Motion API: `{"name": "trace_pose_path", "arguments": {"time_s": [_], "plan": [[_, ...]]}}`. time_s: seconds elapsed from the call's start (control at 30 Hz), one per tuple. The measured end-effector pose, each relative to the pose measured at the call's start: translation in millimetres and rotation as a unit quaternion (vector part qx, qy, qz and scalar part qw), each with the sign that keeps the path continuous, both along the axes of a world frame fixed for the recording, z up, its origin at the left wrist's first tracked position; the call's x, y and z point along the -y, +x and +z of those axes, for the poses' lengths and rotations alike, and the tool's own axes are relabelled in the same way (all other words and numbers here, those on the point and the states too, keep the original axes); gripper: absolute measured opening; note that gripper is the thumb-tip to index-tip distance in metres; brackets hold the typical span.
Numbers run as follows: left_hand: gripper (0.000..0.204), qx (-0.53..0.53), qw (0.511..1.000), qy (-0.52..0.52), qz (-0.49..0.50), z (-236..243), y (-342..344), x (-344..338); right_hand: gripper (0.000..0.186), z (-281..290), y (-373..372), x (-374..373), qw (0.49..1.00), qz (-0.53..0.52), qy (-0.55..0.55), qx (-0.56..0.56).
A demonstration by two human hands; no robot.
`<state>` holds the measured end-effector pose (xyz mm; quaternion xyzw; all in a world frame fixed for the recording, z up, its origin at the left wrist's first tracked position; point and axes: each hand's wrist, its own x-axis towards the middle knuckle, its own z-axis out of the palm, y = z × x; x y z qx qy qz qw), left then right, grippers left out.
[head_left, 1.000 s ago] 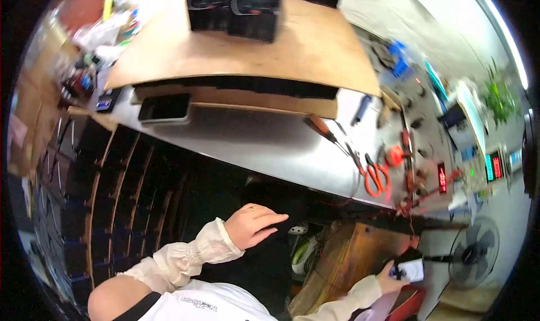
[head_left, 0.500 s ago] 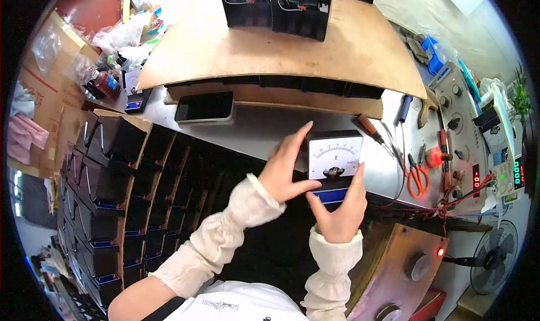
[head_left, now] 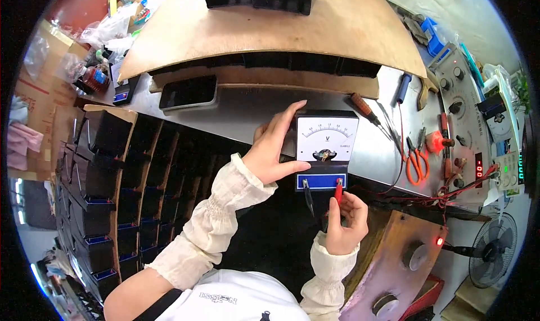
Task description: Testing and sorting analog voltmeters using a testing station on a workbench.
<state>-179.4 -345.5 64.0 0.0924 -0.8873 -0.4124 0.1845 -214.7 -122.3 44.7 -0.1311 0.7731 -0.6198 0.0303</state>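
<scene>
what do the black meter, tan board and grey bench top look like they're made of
Black boxy meter with a white dial: probably moulded plastic, smooth and crisp-edged. Large tan flat board: seemingly plywood or fibreboard, matte with a thin edge. Grey flat bench top: likely sheet metal, from its soft, silvery glare.

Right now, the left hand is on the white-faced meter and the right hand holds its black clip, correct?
Not quite: the head view shows the right hand holding the red clip, not the black clip. The left hand is on the white-faced meter, as you say.
</scene>
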Motion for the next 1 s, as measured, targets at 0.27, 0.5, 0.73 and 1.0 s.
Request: {"name": "trace_pose_path", "arguments": {"time_s": [0.27, 0.5, 0.73, 1.0], "plan": [[0.105, -0.001, 0.999, 0.044, -0.004, 2, 0, 0, 0.021, 3, 2, 5, 1.0, 0.01, -0.009, 0.023], [0.108, 0.005, 0.998, 0.059, -0.02, 3, -11, -2, 0.022, 10, -5, 1, 1.0, 0.002, 0.006, -0.015], [0.101, -0.002, 1.0, -0.017, -0.01, 1, -1, 10, 0.013, 6, -8, 7, 0.993, 0.024, 0.048, -0.106], [0.082, -0.146, 0.978, -0.057, 0.135, 5, 36, -39, 0.028, -7, 21, -15, 0.982, 0.17, -0.081, 0.005]]}}
